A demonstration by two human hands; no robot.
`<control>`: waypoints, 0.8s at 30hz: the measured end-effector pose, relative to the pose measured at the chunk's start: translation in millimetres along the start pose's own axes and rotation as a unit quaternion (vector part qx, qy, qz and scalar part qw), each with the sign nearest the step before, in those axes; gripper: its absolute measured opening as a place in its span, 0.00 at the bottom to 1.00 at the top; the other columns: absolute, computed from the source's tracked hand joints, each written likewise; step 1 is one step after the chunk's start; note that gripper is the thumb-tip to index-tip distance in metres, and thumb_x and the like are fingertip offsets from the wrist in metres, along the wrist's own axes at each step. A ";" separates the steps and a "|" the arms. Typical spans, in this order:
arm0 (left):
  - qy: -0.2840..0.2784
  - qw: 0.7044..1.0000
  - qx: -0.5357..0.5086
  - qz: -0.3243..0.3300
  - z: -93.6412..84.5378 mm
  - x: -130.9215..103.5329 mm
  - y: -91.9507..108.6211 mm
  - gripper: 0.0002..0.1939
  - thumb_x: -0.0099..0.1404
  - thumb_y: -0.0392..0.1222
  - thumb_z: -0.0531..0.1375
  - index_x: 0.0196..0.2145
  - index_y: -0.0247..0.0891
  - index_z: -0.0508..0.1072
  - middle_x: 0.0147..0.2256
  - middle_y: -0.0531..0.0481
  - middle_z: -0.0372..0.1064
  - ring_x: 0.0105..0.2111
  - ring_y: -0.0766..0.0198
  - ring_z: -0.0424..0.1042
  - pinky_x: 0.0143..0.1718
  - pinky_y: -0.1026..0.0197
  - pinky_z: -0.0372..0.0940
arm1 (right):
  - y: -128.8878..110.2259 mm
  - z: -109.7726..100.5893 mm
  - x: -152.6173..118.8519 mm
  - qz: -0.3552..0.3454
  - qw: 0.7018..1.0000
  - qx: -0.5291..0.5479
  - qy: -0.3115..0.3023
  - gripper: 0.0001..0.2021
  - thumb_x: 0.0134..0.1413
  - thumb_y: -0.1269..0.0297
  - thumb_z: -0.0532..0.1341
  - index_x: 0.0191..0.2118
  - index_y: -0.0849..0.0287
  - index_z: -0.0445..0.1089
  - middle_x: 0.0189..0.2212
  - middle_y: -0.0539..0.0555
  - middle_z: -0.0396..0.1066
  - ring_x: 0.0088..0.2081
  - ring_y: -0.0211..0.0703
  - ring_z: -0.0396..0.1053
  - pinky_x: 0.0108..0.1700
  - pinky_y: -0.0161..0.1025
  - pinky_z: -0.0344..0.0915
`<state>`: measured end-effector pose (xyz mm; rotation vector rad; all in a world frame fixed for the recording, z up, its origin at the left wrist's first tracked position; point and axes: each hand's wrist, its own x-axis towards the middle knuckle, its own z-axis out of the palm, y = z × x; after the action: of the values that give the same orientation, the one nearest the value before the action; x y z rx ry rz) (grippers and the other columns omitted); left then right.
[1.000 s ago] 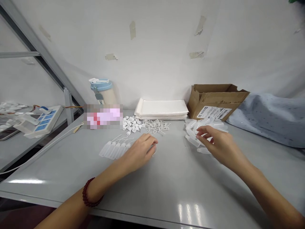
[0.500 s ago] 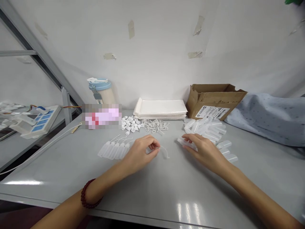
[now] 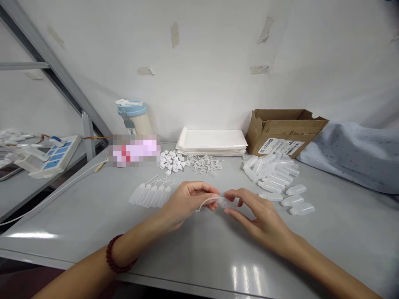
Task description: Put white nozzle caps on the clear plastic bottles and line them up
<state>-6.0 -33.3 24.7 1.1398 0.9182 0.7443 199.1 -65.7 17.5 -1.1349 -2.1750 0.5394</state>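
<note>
My left hand (image 3: 190,203) is closed in a pinch at the neck of a small translucent plastic bottle, holding a thin white plastic strap (image 3: 204,202) whose loose tail curves down to the left. My right hand (image 3: 262,214) grips the body of that bottle (image 3: 228,203) between thumb and fingers, lying sideways with its neck toward my left hand. Left of my left hand, several bottles with straps (image 3: 151,195) lie side by side in a row. Several loose bottles (image 3: 274,172) are heaped beyond my right hand, and others (image 3: 294,201) lie nearer.
White caps (image 3: 172,161) and loose straps (image 3: 204,164) form piles on the grey table (image 3: 199,257). Behind stand a stack of white padded envelopes (image 3: 212,141), a cardboard box (image 3: 283,133) and a blue-lidded bottle (image 3: 134,118). Grey-blue fabric (image 3: 358,155) lies at right.
My right hand has brought the bottle left, away from the heap, to my left hand. The strap in my left hand now meets the bottle's neck, its tail pointing left instead of right.
</note>
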 end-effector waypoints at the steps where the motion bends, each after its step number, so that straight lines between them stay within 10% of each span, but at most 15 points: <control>1: -0.002 1.000 0.004 0.000 1.3 -0.1 0.2 0.07 0.57 0.42 0.65 0.31 0.36 0.77 0.25 0.53 0.71 0.27 0.69 0.69 0.36 0.64 0.65 | 0.4 0.6 -0.8 -0.007 1.000 -0.001 0.000 0.11 0.60 0.64 0.57 0.48 0.54 0.65 0.36 0.55 0.73 0.37 0.45 0.71 0.39 0.41 0.70; 24: -0.022 0.999 0.033 -0.007 3.8 -4.1 -1.8 0.09 0.62 0.43 0.60 0.33 0.33 0.75 0.23 0.52 0.68 0.25 0.69 0.67 0.30 0.65 0.63 | -1.5 6.5 -1.3 -0.036 0.996 0.081 0.008 0.15 0.59 0.69 0.59 0.52 0.57 0.67 0.35 0.52 0.74 0.32 0.39 0.68 0.36 0.36 0.68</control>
<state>-4.4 -38.9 24.4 1.2023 0.9181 0.6781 194.3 -68.0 13.2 -0.9674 -2.1086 0.6599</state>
